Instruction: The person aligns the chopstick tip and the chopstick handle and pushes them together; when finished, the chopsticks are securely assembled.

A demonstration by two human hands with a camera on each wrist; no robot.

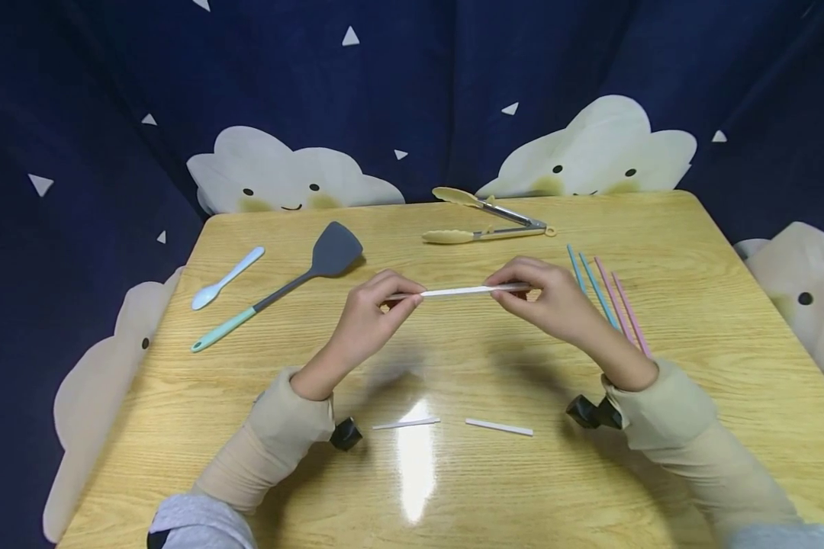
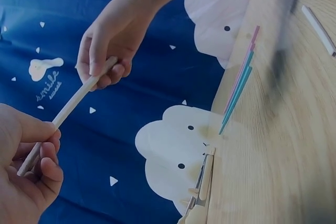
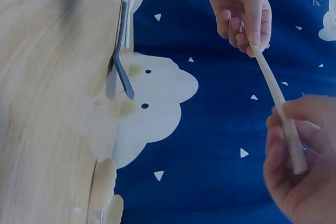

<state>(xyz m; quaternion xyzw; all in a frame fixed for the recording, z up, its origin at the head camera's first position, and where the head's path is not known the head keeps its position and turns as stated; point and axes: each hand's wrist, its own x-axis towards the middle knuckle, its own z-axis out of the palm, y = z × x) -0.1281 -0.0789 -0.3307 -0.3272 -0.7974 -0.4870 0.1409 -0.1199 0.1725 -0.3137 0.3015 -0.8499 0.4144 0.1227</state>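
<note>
A slim white stick (image 1: 453, 291) is stretched level between both hands above the table. My left hand (image 1: 371, 314) pinches one end between thumb and fingers, and my right hand (image 1: 548, 299) grips the other end the same way. In the left wrist view the stick (image 2: 73, 102) looks straight, its near end lying across the curled fingers of the left hand (image 2: 26, 156). The right wrist view has the right hand (image 3: 307, 156) around the near part, slightly blurred. Closer to the person, two short white sticks, one left (image 1: 407, 423) and one right (image 1: 499, 427), lie on the tabletop.
A light blue spoon (image 1: 228, 277) and a grey turner with a mint handle (image 1: 281, 291) lie at left. Yellow-tipped tongs (image 1: 497, 221) rest spread at the back. Blue chopsticks (image 1: 598, 290) and pink chopsticks (image 1: 623, 305) lie beside the right forearm on the wooden table (image 1: 714, 305).
</note>
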